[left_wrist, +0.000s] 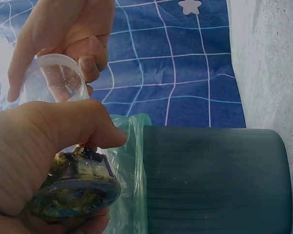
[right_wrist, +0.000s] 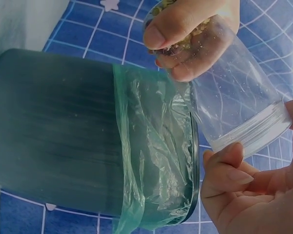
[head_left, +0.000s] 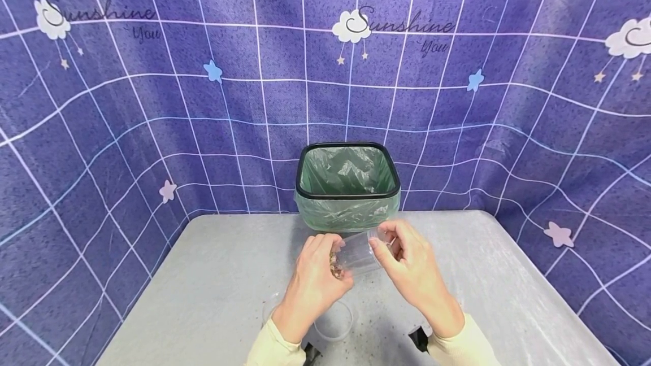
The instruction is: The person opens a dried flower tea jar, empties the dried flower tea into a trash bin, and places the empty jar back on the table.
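A clear plastic jar (head_left: pixel 358 254) with a threaded mouth is held tilted, nearly on its side, in front of the bin. Dried yellowish-brown bits (left_wrist: pixel 83 168), like dried flowers or tea, lie at its base end. My left hand (head_left: pixel 316 273) grips that base, thumb on one side and fingers on the other. At the mouth end, my right hand (head_left: pixel 414 267) holds the threaded rim (right_wrist: pixel 256 129) between thumb and fingers. Fine crumbs cling to the jar's clear wall in the right wrist view.
Behind the hands stands a green bin (head_left: pixel 348 213) with a black rim and a clear greenish liner. A clear round lid (head_left: pixel 333 339) lies on the grey table (head_left: pixel 218 281) near my left wrist, among scattered specks. A purple gridded curtain (head_left: pixel 264 100) surrounds the table.
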{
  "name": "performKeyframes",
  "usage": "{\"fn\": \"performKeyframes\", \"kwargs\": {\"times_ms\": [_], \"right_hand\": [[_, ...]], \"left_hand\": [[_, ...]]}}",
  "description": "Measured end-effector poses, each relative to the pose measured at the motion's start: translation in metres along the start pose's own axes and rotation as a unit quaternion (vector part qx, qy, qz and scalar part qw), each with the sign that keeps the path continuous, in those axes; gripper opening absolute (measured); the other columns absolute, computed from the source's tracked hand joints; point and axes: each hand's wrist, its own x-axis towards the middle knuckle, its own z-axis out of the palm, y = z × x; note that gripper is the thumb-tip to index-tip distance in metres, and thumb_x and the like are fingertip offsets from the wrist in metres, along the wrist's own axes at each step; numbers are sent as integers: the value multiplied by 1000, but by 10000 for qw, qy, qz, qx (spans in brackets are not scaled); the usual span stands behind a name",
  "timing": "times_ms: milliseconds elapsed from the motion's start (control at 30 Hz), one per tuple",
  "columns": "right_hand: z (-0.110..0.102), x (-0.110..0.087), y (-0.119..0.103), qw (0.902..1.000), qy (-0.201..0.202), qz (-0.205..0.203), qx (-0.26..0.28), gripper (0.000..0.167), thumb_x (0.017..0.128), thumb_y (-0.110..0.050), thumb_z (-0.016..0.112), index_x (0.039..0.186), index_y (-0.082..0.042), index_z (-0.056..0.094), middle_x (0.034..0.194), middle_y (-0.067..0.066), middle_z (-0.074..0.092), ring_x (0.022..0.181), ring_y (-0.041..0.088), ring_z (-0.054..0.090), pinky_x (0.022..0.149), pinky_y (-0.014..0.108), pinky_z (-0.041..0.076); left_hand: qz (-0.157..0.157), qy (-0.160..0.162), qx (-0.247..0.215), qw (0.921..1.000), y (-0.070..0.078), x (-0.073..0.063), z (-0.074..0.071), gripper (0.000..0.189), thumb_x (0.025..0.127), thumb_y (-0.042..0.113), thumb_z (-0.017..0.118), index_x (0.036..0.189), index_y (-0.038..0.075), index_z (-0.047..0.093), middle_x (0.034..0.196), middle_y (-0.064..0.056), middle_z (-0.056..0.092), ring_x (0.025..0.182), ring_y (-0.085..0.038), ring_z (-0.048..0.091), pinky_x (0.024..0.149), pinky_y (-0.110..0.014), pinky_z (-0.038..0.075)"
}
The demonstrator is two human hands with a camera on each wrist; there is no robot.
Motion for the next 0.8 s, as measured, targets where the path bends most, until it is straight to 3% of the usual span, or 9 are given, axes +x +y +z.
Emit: {"fn": "performKeyframes", "kwargs": {"times_ms": [367,800], "right_hand": [[1,-1,3,9999,7,-149,-28,19,91,-20,77,107,-16,67,87,-11,56,63,5,51,57,19,43],[3,-1,2,9996,-56,-268,18,19,91,-19,76,107,-16,65,82,-7,53,63,5,47,56,18,40]], "left_hand": [[-123,-242,-92,9996,1,0,-4,50,57,12,87,103,17,66,94,8,65,89,-12,58,78,-30,52],[-242,-310,-121,9992,1,0,-5,49,56,12,83,102,18,67,92,8,66,87,-12,58,77,-31,52]]}}
